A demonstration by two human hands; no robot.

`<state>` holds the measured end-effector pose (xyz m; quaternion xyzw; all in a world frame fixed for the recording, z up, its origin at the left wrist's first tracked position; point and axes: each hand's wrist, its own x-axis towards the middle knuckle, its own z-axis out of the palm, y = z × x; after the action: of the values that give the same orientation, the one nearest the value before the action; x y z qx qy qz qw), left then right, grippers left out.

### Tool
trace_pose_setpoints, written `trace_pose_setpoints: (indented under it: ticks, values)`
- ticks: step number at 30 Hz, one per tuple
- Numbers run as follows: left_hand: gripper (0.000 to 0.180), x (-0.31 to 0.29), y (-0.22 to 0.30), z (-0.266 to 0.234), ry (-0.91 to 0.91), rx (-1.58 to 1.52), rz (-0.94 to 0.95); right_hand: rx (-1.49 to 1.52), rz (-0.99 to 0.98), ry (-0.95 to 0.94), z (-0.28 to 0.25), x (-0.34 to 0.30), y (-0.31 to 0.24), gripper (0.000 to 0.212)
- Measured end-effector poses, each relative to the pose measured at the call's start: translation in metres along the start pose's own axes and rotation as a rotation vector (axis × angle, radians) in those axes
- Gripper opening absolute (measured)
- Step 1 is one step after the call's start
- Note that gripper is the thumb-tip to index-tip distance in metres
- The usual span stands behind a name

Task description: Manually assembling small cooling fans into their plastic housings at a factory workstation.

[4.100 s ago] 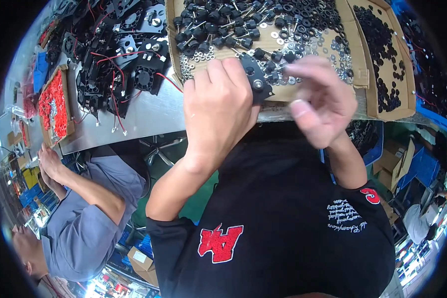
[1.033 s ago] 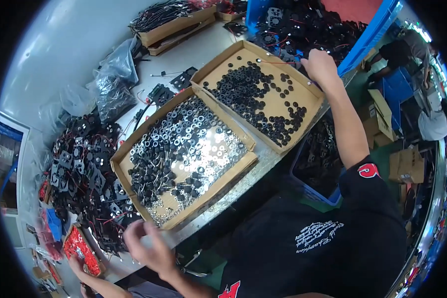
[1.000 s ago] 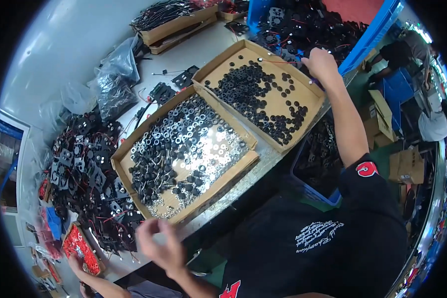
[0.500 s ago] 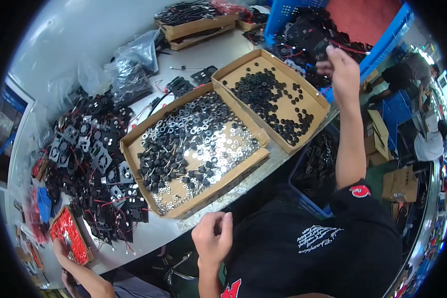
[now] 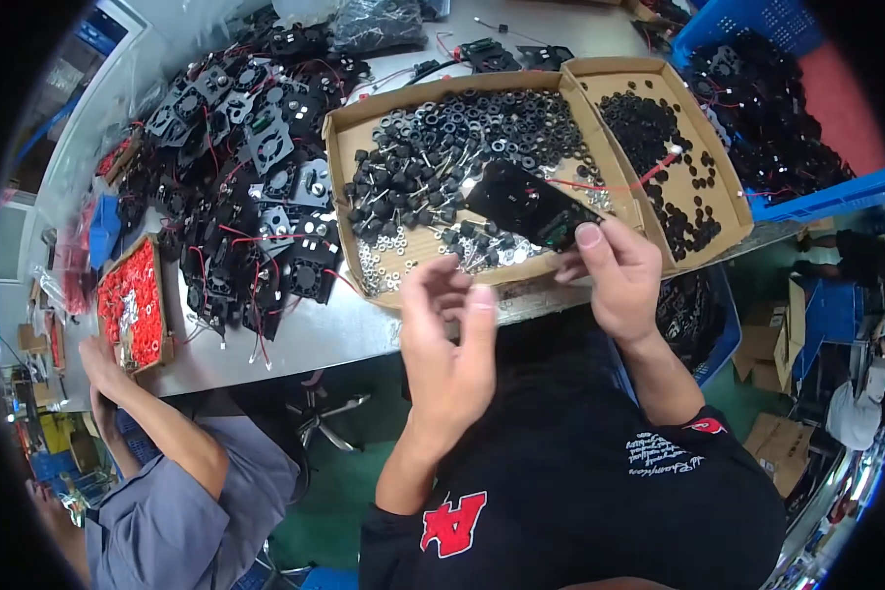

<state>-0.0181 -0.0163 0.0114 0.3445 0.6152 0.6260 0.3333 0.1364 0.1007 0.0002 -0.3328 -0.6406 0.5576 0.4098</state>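
Note:
My right hand (image 5: 627, 280) grips the near right end of a flat black plastic part (image 5: 531, 205), thumb on top. A thin red wire with a pale connector trails from that part, which is tilted above the larger cardboard tray (image 5: 352, 258). My left hand (image 5: 447, 344) is in front of the tray's near edge, thumb and curled fingers apart, holding nothing. Inside this tray lie black-headed screws (image 5: 403, 187), dark washers (image 5: 521, 120) and small silvery nuts and washers. The adjoining cardboard tray (image 5: 726, 202) holds small black rings (image 5: 693, 231).
Black fan units (image 5: 270, 147) with red wires are heaped on the left. A blue crate (image 5: 836, 197) holds similar black parts at the far right. Beyond the heap, a co-worker's hand (image 5: 98, 359) is at a box of red pieces (image 5: 138, 305). A blue bin (image 5: 723, 339) sits below the table edge.
My right hand has come from the blue crate toward the larger tray, with the black part now plainly in it. My left hand has risen toward the tray. The view has shifted.

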Motion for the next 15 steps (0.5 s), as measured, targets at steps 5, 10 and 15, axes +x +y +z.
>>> trace_pose_setpoints:
  ticks: [5, 10, 15]
  values:
    - [0.051, 0.004, 0.007, -0.013, 0.197, 0.103, 0.159, -0.686, -0.917, -0.080, -0.003, 0.014, 0.005, 0.024]
    - [0.073, 0.028, 0.024, -0.016, 0.061, 0.583, 0.649, -0.701, -1.061, -0.235, -0.014, 0.015, 0.013, 0.031]
    - [0.088, 0.038, 0.037, -0.011, -0.614, 0.848, 0.277, -0.590, -1.018, -0.333, -0.018, 0.015, 0.014, 0.027]
